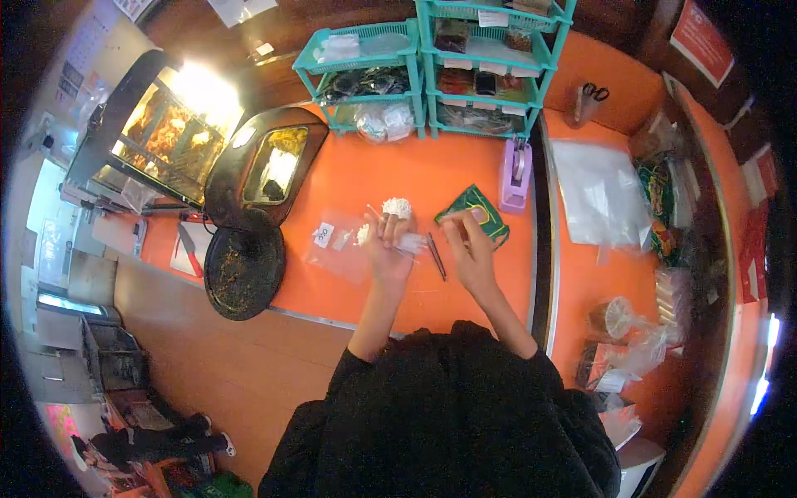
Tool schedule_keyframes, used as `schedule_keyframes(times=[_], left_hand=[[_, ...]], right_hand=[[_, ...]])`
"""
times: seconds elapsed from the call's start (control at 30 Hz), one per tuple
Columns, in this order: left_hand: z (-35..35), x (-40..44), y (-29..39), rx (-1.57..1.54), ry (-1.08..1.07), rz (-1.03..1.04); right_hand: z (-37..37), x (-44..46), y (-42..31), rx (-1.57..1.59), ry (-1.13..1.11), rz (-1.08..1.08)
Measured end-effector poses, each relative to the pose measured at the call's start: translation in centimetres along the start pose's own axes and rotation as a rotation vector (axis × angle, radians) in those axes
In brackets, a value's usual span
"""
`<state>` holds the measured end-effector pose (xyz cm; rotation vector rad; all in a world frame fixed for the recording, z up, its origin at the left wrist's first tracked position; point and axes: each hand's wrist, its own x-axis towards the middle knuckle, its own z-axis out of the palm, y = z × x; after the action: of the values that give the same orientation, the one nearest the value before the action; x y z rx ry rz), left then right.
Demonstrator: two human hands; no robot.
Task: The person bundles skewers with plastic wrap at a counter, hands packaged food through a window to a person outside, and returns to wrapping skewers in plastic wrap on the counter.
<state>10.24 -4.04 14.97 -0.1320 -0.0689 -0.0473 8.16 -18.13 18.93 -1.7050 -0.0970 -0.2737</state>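
My left hand (389,245) is over the orange counter with its fingers curled closed. A pale, translucent piece (413,243) that looks like plastic shows at its right side; what lies inside the fingers is hidden. Just beyond it is a heap of small white pieces (397,207), with more white bits (363,235) to its left. A clear plastic bag (336,257) with a white label lies flat on the left. My right hand (470,253) is raised with fingers bent together, in front of a green packet (486,214). Between the hands lies a dark pen-like stick (437,257).
A purple tape dispenser (515,174) stands at the right. Teal tiered racks (357,54) stand behind. On the left are a lit food display case (170,124), a dark round pan (243,270) and a red-handled knife (191,249). Clear plastic sheets (596,187) lie on the right-hand counter.
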Motion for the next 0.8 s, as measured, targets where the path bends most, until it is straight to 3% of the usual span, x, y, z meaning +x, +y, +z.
schedule_keyframes(times=[0.03,0.1,0.2,0.37,0.47,0.53,0.67,0.73,0.77,0.8], left_hand=[[0.2,0.0,0.2,-0.070,-0.024,-0.010],[0.6,0.0,0.6,-0.011,-0.028,0.014],[1.2,-0.1,0.4,0.123,0.042,0.072],[2.4,-0.3,-0.4,0.378,0.207,0.135],[0.9,-0.3,0.2,0.233,0.194,0.076],[-0.2,-0.1,1.0,0.130,0.006,0.020],[0.7,-0.9,1.6,0.441,0.244,0.162],[-1.5,-0.9,2.2,0.291,-0.053,-0.022],[-0.6,-1.0,1.4,0.291,-0.051,-0.029],[1.2,-1.0,-0.2,0.390,0.164,0.024]], right_hand=[[-0.4,-0.3,0.5,0.002,-0.003,-0.001],[-1.0,-1.0,1.0,0.061,-0.326,0.108],[-0.3,-1.9,0.0,-0.096,-0.379,0.046],[-0.3,-1.9,-0.8,-0.175,-0.358,0.046],[-1.7,-1.5,-0.3,-0.170,-0.370,0.095],[-3.7,-0.7,0.4,-0.184,-0.405,0.159],[-7.3,0.9,-0.9,-0.146,-0.208,0.074],[-7.1,1.4,-1.9,-0.105,-0.088,0.067],[-5.9,1.4,-2.5,-0.074,-0.092,-0.040],[-4.7,1.3,-3.0,-0.043,-0.094,-0.149]])
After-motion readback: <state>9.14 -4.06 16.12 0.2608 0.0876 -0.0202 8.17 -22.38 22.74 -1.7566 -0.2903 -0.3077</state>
